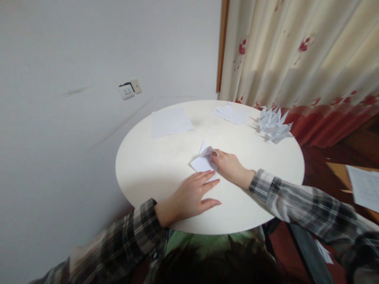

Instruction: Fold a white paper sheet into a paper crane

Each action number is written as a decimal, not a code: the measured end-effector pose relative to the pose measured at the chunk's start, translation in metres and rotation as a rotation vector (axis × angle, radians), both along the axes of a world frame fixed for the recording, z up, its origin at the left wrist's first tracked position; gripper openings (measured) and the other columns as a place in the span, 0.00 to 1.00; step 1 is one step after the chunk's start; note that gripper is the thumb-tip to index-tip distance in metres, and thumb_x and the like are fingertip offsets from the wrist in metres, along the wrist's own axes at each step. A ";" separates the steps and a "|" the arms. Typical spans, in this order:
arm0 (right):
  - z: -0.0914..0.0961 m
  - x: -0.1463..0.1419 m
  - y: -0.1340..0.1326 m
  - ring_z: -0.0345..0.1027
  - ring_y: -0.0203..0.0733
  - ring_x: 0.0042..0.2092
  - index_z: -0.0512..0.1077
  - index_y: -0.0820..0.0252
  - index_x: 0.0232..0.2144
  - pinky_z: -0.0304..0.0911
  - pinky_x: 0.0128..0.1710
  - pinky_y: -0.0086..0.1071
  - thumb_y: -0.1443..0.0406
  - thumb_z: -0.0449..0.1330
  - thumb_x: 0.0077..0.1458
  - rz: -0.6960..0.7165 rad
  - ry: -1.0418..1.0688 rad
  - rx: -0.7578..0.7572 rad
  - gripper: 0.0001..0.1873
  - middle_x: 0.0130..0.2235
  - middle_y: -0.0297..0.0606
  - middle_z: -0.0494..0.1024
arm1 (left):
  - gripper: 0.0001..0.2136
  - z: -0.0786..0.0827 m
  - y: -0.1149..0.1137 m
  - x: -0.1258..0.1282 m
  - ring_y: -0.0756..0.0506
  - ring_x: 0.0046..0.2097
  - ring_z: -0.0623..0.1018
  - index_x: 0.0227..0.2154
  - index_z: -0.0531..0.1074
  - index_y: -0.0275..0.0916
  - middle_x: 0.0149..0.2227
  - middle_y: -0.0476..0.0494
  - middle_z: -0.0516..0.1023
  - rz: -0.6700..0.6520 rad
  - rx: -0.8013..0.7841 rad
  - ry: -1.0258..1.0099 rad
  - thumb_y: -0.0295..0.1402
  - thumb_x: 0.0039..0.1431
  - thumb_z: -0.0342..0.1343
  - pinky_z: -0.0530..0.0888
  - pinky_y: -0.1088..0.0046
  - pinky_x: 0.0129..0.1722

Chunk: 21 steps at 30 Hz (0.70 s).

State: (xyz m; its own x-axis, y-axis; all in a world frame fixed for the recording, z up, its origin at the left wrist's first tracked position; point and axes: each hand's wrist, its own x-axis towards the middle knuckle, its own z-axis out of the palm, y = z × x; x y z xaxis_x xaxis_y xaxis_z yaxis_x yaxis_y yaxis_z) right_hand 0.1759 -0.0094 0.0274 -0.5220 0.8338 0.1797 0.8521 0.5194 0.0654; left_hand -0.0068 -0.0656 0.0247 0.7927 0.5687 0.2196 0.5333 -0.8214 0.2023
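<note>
A partly folded piece of white paper [201, 163] lies near the middle of the round white table [142, 165], with one flap standing up. My right hand [229, 165] pinches the paper's right side between thumb and fingers. My left hand [194, 195] rests flat with fingers spread, its fingertips on the near edge of the paper. The fingers hide part of the near and right edges. At the table's right stands a cluster of several folded white paper cranes [274, 123].
A flat white sheet [171, 122] lies at the table's far left. Smaller paper pieces [232, 114] lie at the far middle. A wall with a socket [126, 91] is beyond, a curtain [296, 59] at right. Written paper [365, 187] lies on a wooden surface lower right.
</note>
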 end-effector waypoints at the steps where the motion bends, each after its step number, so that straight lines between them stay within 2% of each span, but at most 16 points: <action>1: 0.000 0.000 -0.001 0.68 0.41 0.37 0.64 0.64 0.42 0.58 0.28 0.29 0.64 0.42 0.64 0.000 -0.002 -0.006 0.14 0.44 0.46 0.70 | 0.28 0.002 0.001 0.000 0.38 0.58 0.64 0.54 0.62 0.32 0.57 0.30 0.64 0.004 -0.005 -0.014 0.50 0.59 0.48 0.63 0.56 0.56; 5: 0.001 0.000 -0.003 0.68 0.42 0.39 0.64 0.64 0.43 0.59 0.30 0.30 0.64 0.43 0.64 -0.004 -0.013 -0.026 0.13 0.45 0.47 0.69 | 0.31 0.004 0.006 0.002 0.39 0.54 0.69 0.56 0.59 0.30 0.53 0.31 0.68 0.024 0.000 -0.063 0.50 0.59 0.48 0.67 0.58 0.53; 10: 0.003 0.000 -0.007 0.68 0.41 0.38 0.65 0.63 0.41 0.58 0.29 0.30 0.65 0.43 0.63 0.012 0.010 -0.021 0.12 0.43 0.45 0.70 | 0.18 0.004 0.016 0.005 0.41 0.52 0.70 0.46 0.71 0.34 0.50 0.37 0.72 -0.002 0.065 -0.045 0.41 0.63 0.47 0.68 0.60 0.53; 14: 0.002 0.001 -0.009 0.68 0.40 0.38 0.65 0.63 0.39 0.57 0.29 0.29 0.67 0.48 0.61 0.026 0.021 -0.021 0.08 0.41 0.44 0.70 | 0.15 0.003 0.022 0.001 0.41 0.55 0.69 0.44 0.73 0.37 0.54 0.37 0.69 0.013 0.062 -0.023 0.40 0.62 0.49 0.67 0.60 0.54; 17: 0.000 0.001 -0.009 0.67 0.40 0.37 0.65 0.63 0.39 0.56 0.28 0.29 0.67 0.47 0.60 0.035 0.027 -0.012 0.08 0.41 0.43 0.70 | 0.18 0.000 0.022 -0.004 0.40 0.58 0.65 0.49 0.70 0.38 0.57 0.35 0.65 0.006 0.074 0.018 0.41 0.61 0.50 0.65 0.59 0.56; 21: 0.000 0.001 -0.008 0.68 0.39 0.37 0.65 0.64 0.39 0.56 0.28 0.29 0.67 0.44 0.62 0.030 0.036 -0.002 0.10 0.42 0.44 0.70 | 0.27 -0.004 0.019 -0.008 0.40 0.59 0.64 0.55 0.62 0.30 0.57 0.30 0.64 0.020 0.109 0.016 0.46 0.60 0.49 0.64 0.59 0.57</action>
